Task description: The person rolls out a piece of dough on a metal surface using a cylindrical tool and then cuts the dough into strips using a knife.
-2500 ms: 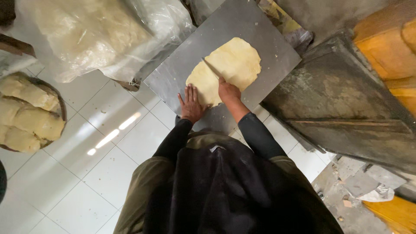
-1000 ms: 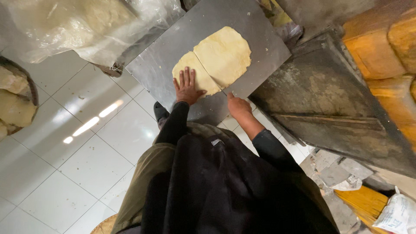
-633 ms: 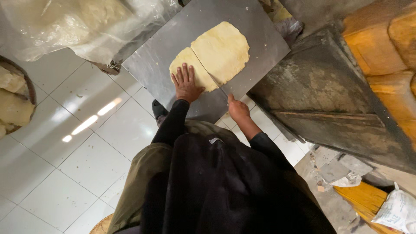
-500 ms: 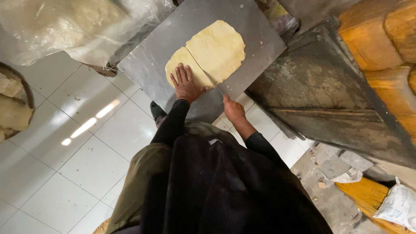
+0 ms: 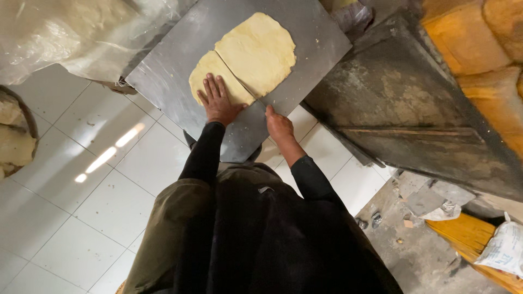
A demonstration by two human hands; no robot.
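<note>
pale yellow dough [image 5: 256, 51] on a grey metal sheet [image 5: 174, 81], white floor tiles [image 5: 81, 207], black sleeves [image 5: 204, 155].

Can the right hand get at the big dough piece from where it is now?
Probably yes. The right hand sits at the metal sheet's near edge, just below the big dough piece, with only bare metal between them.

Flat pale-yellow dough sheet [image 5: 260, 51], rolled thin, lying on a grey metal board [image 5: 180, 71]. Split by a straight diagonal cut running from ten o'clock to four o'clock. Smaller piece [image 5: 210, 73] at eight o'clock of the larger, edges nearly touching, partly under the left hand [image 5: 219, 102].
</note>
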